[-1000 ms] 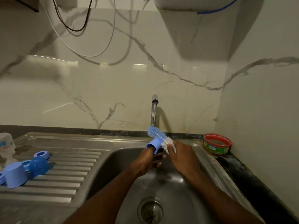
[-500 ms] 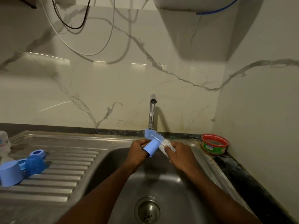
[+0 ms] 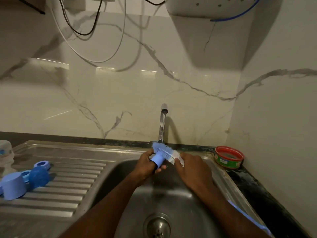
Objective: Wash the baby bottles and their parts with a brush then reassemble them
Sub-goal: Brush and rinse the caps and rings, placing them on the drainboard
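Over the sink basin, my left hand grips a small light-blue bottle part. My right hand holds a bottle brush with blue and white bristles, and the bristles lie against the part. Water runs from the tap just above them. On the drainboard at the left lie a light-blue cap, a round dark-blue part, a blue ring and a clear bottle at the frame's edge.
A red-rimmed green tub stands on the dark counter right of the sink. The drain sits at the basin's bottom. Marble walls close the back and right. Cables hang on the back wall, under a white appliance.
My left hand has turned the blue part and raised it toward the tap, and the brush has shifted along it. The view has moved slightly.
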### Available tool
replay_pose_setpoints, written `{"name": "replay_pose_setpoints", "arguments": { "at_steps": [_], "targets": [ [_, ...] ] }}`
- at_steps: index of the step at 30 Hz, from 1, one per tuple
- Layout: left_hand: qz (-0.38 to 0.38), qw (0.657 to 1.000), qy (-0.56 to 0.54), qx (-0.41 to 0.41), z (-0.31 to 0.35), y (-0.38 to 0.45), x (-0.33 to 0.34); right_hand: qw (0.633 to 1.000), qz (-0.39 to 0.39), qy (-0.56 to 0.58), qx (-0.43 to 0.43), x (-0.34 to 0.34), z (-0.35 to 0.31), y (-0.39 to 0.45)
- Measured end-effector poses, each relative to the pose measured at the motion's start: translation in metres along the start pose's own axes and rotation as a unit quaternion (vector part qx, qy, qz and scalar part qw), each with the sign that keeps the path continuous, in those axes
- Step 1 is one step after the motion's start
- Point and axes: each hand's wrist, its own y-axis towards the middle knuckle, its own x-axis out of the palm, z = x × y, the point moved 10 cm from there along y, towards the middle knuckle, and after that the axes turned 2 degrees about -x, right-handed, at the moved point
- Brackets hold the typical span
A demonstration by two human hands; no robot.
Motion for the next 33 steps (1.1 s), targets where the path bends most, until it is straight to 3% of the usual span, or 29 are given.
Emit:
{"name": "replay_pose_setpoints", "arguments": {
  "at_steps": [3, 5, 7, 12, 17, 21, 26, 29, 33],
  "targets": [
    [0.103, 0.959, 0.215, 0.154, 0.028, -0.008, -0.012, 0.999, -0.019, -0.026, -0.021, 0.002, -0.006, -0.002],
    [0.191, 0.940, 0.220, 0.178, 0.038, -0.014, -0.028, 0.999, -0.039, -0.011, -0.024, 0.006, -0.010, -0.004],
    [0.236, 0.946, 0.163, 0.151, 0.034, -0.011, -0.045, 0.999, -0.040, -0.001, -0.034, 0.006, -0.016, -0.006],
    [0.148, 0.961, 0.165, 0.166, 0.028, -0.007, -0.025, 0.998, -0.011, -0.064, -0.002, -0.001, -0.006, -0.005],
    [0.154, 0.977, 0.084, 0.118, 0.017, -0.005, -0.014, 0.998, -0.053, -0.027, 0.007, 0.007, 0.006, -0.001],
    [0.056, 0.989, 0.035, 0.132, 0.014, -0.007, 0.008, 0.998, -0.037, -0.052, 0.017, 0.000, 0.016, 0.006],
    [0.072, 0.988, 0.138, 0.013, -0.014, -0.004, 0.003, 0.996, -0.026, -0.079, 0.043, -0.006, 0.050, 0.005],
    [0.038, 0.991, 0.117, -0.056, -0.031, 0.002, 0.005, 0.993, -0.058, -0.079, 0.058, 0.007, 0.067, -0.005],
    [0.001, 0.995, 0.054, -0.088, -0.035, 0.004, 0.008, 0.994, -0.069, -0.060, 0.064, 0.014, 0.071, -0.004]
  ]
}}
